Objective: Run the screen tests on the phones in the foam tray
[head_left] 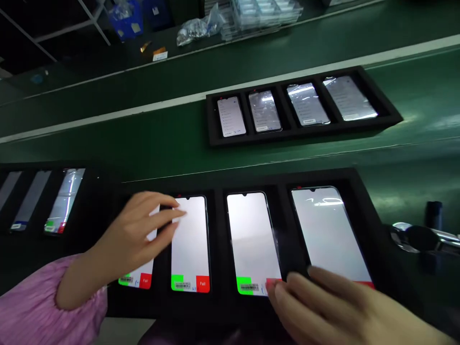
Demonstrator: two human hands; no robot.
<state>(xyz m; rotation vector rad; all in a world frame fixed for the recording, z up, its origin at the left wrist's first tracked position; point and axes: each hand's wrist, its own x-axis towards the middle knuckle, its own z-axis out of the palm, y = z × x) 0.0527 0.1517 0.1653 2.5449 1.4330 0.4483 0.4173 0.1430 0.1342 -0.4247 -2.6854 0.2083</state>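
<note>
A black foam tray [219, 306] holds several smartphones with lit white screens, each in its own slot. My left hand [143, 230] hovers over the two leftmost phones, fingers apart and holding nothing; it covers most of the first phone [134, 275]. Its fingertips lie over the upper left of the second phone [190, 239], which shows a green block and a red "Fail" block. My right hand [323, 306], slightly blurred, has its fingers stretched toward the red corner of the third phone [251, 239]; I cannot tell whether they touch. It also hides the bottom of the fourth phone [330, 230].
Behind, another black tray [212, 136] holds several film-covered phones on the green bench [161, 148]. A third tray [91, 191] with phones is at left. A chrome ring-shaped metal part [406, 237] is at right. Plastic bags [201, 28] and a blue bin [125, 21] stand at the back.
</note>
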